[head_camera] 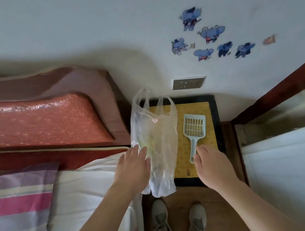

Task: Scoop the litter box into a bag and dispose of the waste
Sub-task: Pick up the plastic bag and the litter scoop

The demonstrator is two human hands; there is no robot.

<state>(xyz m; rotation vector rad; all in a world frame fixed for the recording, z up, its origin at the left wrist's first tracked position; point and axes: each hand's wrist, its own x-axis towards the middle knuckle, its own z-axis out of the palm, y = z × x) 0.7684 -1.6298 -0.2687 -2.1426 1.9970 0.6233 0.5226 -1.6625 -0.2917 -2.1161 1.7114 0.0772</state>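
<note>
A clear plastic bag (156,141) lies flat on a small black-framed stand with a yellow top (206,109), its handles pointing toward the wall. Beside it on the right lies a pale blue slotted litter scoop (194,128), handle toward me. My left hand (133,171) hovers with fingers apart at the bag's lower left edge, holding nothing. My right hand (213,165) is spread just below the scoop's handle end, fingertips close to it, not gripping. No litter box is in view.
A bed with a red headboard (41,123), white sheet and striped pillow (15,201) fills the left. A wooden-framed white piece of furniture (282,139) stands at the right. My feet in grey shoes (178,223) stand on the wooden floor. A wall socket (188,83) is above the stand.
</note>
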